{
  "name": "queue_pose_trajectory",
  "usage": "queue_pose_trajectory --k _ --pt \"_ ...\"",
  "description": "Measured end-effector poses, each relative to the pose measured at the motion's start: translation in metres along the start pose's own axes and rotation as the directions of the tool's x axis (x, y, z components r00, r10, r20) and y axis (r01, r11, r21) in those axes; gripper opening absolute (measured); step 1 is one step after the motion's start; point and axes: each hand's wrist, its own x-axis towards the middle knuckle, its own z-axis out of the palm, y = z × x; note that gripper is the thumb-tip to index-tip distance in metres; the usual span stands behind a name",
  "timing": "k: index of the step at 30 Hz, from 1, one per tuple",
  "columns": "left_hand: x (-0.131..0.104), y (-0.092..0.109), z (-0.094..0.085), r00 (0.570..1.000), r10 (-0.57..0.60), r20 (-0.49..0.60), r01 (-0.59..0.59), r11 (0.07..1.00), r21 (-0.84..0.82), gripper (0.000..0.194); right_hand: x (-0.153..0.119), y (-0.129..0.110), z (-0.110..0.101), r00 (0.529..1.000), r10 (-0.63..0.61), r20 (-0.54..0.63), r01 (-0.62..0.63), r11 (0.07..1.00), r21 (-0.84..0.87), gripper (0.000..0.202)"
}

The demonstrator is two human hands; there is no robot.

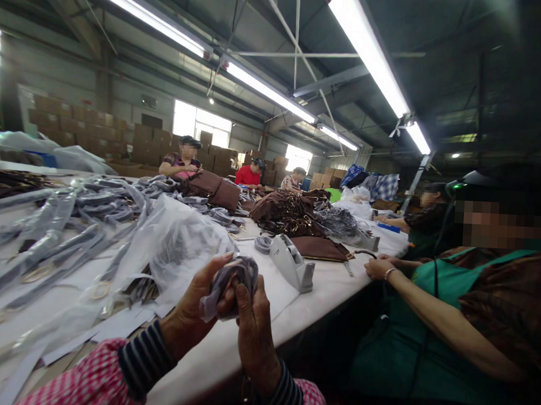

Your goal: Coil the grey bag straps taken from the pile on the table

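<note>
Between my two hands is a rolled-up strap in greyish plastic wrap [247, 271], held above the table's near edge. My left hand [197, 301] cups it from the left, thumb along the top. On the other side, my right hand [255, 325] grips it with thumb and bent fingers pressed into the coil. A grey tape dispenser [289, 264] stands just beyond my hands, with another coiled wrapped strap [263, 244] beside it. To the left lies a crumpled clear plastic bag [177, 246].
Long plastic-wrapped straps [64, 240] cover the table's left side. Brown bags [283, 212] with gold hardware are heaped mid-table. A co-worker in a green apron [429, 283] sits close on the right; other people work farther back. Cardboard boxes [81, 126] are stacked behind.
</note>
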Motion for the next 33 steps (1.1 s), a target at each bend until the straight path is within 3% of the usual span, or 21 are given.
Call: queue_pose_trajectory --k 8,13,16,18,21,23,24,27,30,33 --pt "0.008 -0.004 -0.010 0.968 0.000 -0.249 0.006 1.000 0.023 0.058 0.001 0.005 -0.007 0.987 -0.100 0.123 0.126 0.965 -0.228 0.028" --pt "0.015 -0.006 -0.024 0.938 -0.015 -0.346 0.010 1.000 -0.016 0.033 -0.008 0.014 -0.006 0.950 -0.238 0.204 0.310 0.807 -0.502 0.023" --pt "0.014 0.006 -0.034 0.972 0.021 -0.235 0.017 0.988 0.154 0.036 0.005 0.011 -0.014 0.896 -0.348 0.276 0.442 0.646 -0.622 0.016" --pt "0.010 0.023 -0.037 0.998 0.032 -0.053 -0.008 0.918 0.397 0.048 0.016 0.007 -0.022 0.836 -0.393 0.383 0.542 0.482 -0.688 0.011" --pt "0.000 0.050 -0.038 0.973 -0.039 0.228 -0.154 0.627 0.764 0.043 0.025 0.006 -0.027 0.715 -0.357 0.601 0.688 0.208 -0.695 0.009" --pt "-0.007 0.059 -0.042 0.941 -0.114 0.318 -0.244 0.422 0.873 0.032 0.023 0.011 -0.025 0.634 -0.289 0.717 0.764 0.089 -0.639 0.010" --pt "-0.011 0.060 -0.046 0.936 -0.139 0.323 -0.256 0.361 0.897 0.031 0.020 0.014 -0.022 0.603 -0.250 0.757 0.791 0.069 -0.608 0.010" --pt "-0.023 0.046 -0.068 0.932 -0.175 0.318 -0.255 0.308 0.917 0.029 0.012 0.021 -0.017 0.559 -0.149 0.815 0.828 0.150 -0.541 0.008" --pt "-0.038 0.026 -0.091 0.909 -0.109 0.402 -0.361 0.275 0.891 0.022 0.009 0.019 -0.024 0.511 -0.073 0.857 0.804 0.393 -0.446 0.025" --pt "-0.051 0.014 -0.099 0.887 -0.011 0.462 -0.452 0.192 0.871 0.015 0.012 0.013 -0.043 0.492 -0.003 0.870 0.668 0.643 -0.376 0.038"
